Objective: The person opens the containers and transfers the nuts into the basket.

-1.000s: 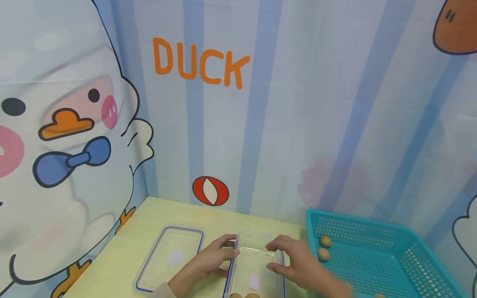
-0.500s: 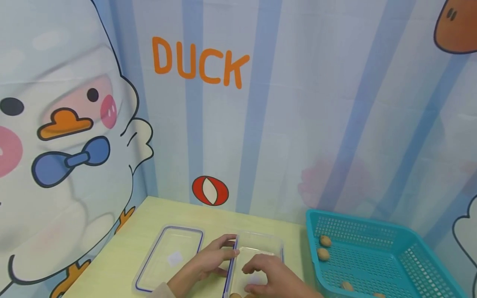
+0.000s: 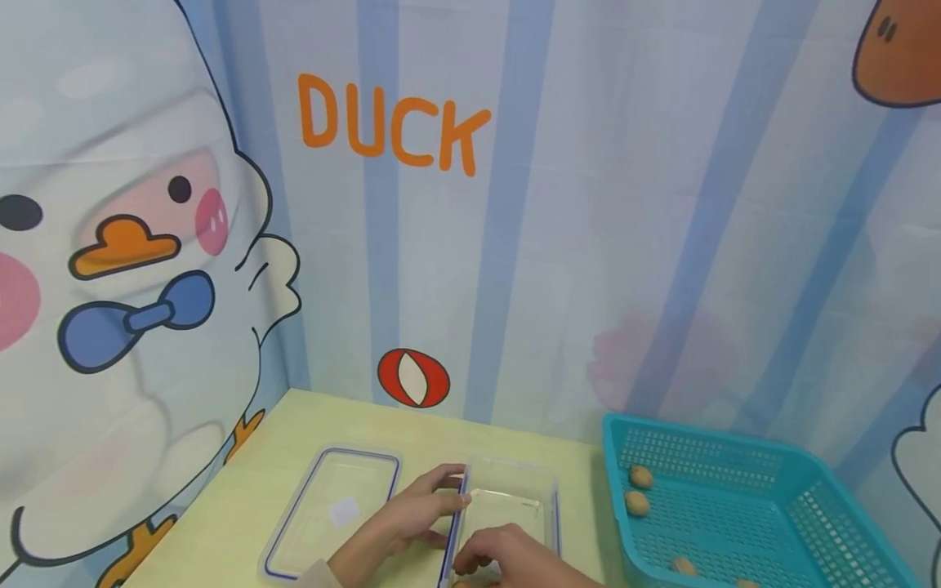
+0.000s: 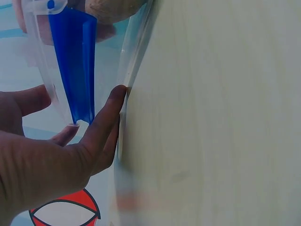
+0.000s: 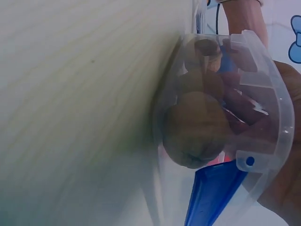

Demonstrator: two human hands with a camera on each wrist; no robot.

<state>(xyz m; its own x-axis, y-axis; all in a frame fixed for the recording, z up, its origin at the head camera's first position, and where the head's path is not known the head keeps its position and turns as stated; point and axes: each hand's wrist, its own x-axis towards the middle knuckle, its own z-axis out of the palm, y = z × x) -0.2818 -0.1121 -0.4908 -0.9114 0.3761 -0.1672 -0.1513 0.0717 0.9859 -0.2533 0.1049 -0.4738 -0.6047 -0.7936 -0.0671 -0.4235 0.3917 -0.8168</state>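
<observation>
Right hand (image 3: 509,557): moved to bottom centre, in your box (image 3: 507,508) (grasping? can't tell).
Left hand (image 3: 417,511): grips the box, presumably for steadiness.

Right hand (image 3: 518,557) has moved down into the clear container (image 3: 515,474)

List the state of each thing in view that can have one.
Clear plastic container: open, potatoes inside
Blue latches: unfastened
Clear lid: off, flat on the table
Left hand: touching the container's left wall
Right hand: inside the container, fingers bent; grip unclear
Turquoise basket: uncovered, four more potatoes showing
Duck backdrop: hanging, slightly creased
</observation>
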